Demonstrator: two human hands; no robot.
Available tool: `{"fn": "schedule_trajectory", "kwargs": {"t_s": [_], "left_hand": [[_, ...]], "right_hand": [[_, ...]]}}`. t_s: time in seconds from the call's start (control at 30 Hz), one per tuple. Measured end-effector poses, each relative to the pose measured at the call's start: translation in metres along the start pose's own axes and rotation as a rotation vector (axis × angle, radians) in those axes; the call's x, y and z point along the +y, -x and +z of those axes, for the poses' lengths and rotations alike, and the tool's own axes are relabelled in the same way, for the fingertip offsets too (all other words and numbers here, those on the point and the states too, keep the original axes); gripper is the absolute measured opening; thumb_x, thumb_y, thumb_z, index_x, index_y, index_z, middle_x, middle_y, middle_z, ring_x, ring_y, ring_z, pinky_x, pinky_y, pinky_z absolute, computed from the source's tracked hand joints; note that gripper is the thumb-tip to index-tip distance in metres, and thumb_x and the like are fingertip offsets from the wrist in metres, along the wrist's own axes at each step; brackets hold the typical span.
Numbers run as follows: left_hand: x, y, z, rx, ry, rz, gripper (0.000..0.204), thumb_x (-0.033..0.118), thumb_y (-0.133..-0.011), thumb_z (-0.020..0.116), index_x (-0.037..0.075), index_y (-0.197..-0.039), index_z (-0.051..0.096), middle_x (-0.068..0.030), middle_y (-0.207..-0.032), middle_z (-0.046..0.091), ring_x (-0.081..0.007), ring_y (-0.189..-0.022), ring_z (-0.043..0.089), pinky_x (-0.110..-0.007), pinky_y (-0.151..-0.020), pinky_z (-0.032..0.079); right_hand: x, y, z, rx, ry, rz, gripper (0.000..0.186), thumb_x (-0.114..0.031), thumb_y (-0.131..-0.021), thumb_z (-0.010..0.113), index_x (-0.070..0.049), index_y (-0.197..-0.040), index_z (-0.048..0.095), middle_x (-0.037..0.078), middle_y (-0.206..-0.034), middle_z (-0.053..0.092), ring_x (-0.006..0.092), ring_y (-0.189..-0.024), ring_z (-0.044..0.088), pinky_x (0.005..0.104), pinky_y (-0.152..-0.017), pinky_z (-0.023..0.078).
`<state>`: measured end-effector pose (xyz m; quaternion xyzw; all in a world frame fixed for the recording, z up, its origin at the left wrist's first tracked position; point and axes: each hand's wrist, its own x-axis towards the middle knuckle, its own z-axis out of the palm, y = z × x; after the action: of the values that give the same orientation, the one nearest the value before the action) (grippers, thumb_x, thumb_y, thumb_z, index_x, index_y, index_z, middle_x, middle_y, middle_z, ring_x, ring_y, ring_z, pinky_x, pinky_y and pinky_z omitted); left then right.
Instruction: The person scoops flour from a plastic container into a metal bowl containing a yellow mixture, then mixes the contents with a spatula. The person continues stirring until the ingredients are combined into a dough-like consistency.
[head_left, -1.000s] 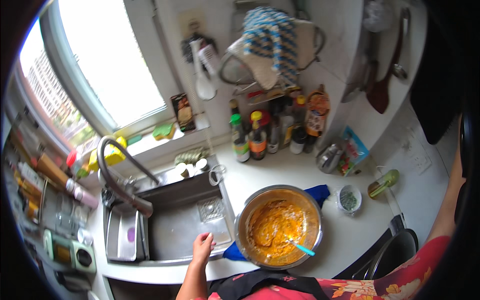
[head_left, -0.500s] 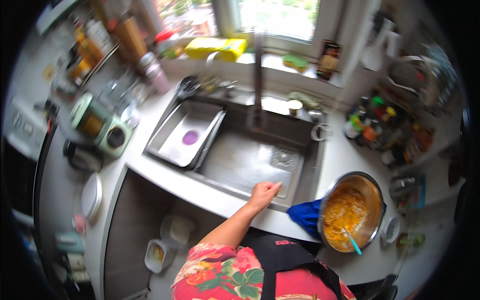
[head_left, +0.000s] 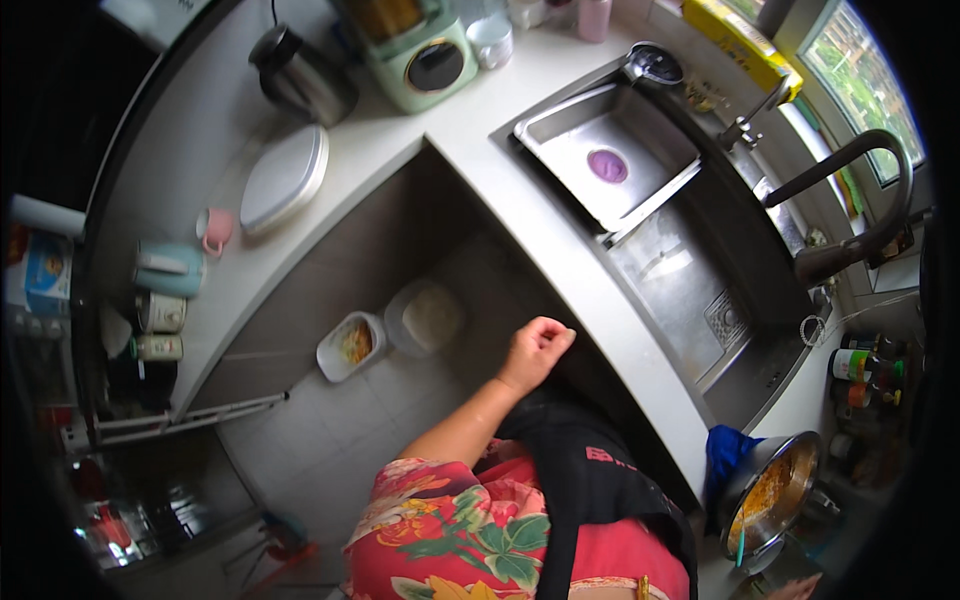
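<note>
My left hand (head_left: 540,352) is closed, fingers curled against the thumb, and nothing shows in it. It hangs over the floor gap in front of the white counter (head_left: 600,300), close to the counter's edge. At the lower right rim, a small part of my right hand (head_left: 797,588) shows dimly beside the steel bowl (head_left: 808,455). The bowl stands tilted in view, with an orange, floury mixture (head_left: 768,497) and a turquoise-handled utensil (head_left: 741,546) in it. A blue cloth (head_left: 727,455) lies against the bowl.
The dark sink (head_left: 680,320) holds a steel tray (head_left: 560,130) with a purple disc (head_left: 607,166). A black faucet (head_left: 890,200) arches over it. Low down stand two plastic tubs (head_left: 335,362). A kettle (head_left: 305,75), white lid (head_left: 285,180) and pink mug (head_left: 216,230) sit on the left counter.
My view has swung left, so the sink and bowl appear farther right. My left hand has moved from above the sink's front edge to over the floor gap, still closed.
</note>
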<state>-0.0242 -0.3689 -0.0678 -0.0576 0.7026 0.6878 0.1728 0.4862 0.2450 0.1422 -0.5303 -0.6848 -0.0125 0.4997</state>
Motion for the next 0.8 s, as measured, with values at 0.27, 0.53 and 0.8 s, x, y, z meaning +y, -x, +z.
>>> {"fn": "schedule_trajectory", "kwargs": {"t_s": [0.27,0.53,0.8], "left_hand": [[-0.205,0.176,-0.167,-0.059,-0.515,-1.011,0.089,0.066,-0.073,0.06,-0.01,-0.12,0.054,-0.03,-0.124,0.053,-0.038,-0.121,0.049,-0.039,-0.102,0.038],[-0.297,0.254,-0.26,0.433,-0.34,-1.074,0.068,0.044,-0.077,0.069,-0.013,-0.112,0.057,-0.0192,-0.101,0.068,-0.0273,-0.095,0.065,-0.036,-0.088,0.048],[-0.315,0.148,-0.332,0.459,-0.184,-1.169,0.046,0.044,-0.088,0.058,0.004,-0.11,0.059,-0.0075,-0.102,0.064,-0.0186,-0.086,0.058,-0.038,-0.074,0.047]], "right_hand": [[-0.281,0.113,0.094,-0.541,-0.679,-0.085,0.03,-0.022,-0.095,0.055,-0.001,-0.118,0.056,-0.002,-0.081,0.05,0.0048,-0.064,0.038,0.0178,-0.057,0.031],[-0.346,0.29,0.052,-1.18,-0.777,-0.186,0.014,-0.02,-0.095,0.054,-0.008,-0.102,0.056,-0.006,-0.073,0.044,0.0014,-0.059,0.035,0.0166,-0.05,0.026],[-0.373,0.495,0.027,-1.637,-0.439,0.095,0.007,-0.004,-0.085,0.061,-0.003,-0.09,0.057,-0.002,-0.08,0.053,0.0036,-0.068,0.047,0.0179,-0.061,0.038]]}}
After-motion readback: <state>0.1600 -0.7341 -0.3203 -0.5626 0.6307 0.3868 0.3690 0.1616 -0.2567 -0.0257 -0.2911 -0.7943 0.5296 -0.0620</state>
